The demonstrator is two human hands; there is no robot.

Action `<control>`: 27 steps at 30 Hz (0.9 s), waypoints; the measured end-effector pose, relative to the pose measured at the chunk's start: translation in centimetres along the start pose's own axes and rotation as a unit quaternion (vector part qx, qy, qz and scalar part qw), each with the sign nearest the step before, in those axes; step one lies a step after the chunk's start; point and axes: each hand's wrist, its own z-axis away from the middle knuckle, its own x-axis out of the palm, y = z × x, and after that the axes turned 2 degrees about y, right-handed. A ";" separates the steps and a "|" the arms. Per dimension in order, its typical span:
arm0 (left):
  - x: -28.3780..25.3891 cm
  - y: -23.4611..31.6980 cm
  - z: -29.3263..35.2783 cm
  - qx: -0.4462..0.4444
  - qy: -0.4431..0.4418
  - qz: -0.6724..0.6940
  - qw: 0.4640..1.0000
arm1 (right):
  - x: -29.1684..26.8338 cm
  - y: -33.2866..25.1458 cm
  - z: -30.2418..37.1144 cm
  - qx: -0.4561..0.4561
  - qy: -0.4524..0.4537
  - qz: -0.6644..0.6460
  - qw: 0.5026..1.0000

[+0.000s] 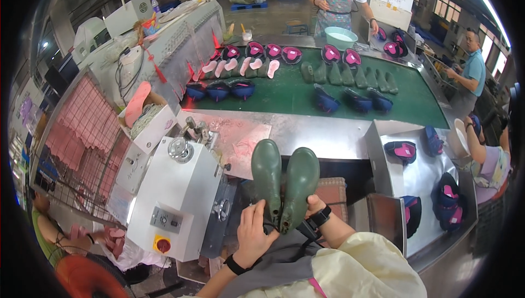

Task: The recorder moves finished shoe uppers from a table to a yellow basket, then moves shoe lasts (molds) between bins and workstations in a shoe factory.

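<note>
Two glossy green shoe lasts stand side by side in front of me, toes pointing away. My left hand is closed at the heel end of the left one, where a small hole shows. The right one's heel end is gripped by my right hand, whose fingers are partly hidden behind it. A dark band circles each of my wrists. Close on my left is a white machine with a round metal knob and a red-and-yellow switch.
Beyond the metal ledge, a green conveyor belt carries green lasts, pink insoles and dark blue shoe uppers. A metal tray on the right holds more uppers. Co-workers are around the line; another sits lower left.
</note>
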 end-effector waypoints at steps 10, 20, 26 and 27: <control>8.2 -7.6 -10.1 -0.026 -0.033 0.088 0.995 | -9.4 -5.3 -4.8 -0.012 0.107 -0.085 0.991; 14.4 -10.7 -27.6 -0.080 -0.156 0.040 0.984 | -22.9 -16.7 -17.6 -0.131 0.264 -0.050 0.954; 16.8 -14.3 -30.2 -0.137 -0.170 0.156 0.963 | -27.6 -26.6 -27.2 -0.123 0.215 -0.026 0.968; 16.2 -14.0 -29.9 -0.181 -0.195 0.174 0.948 | -30.0 -28.7 -27.7 -0.099 0.237 -0.016 0.966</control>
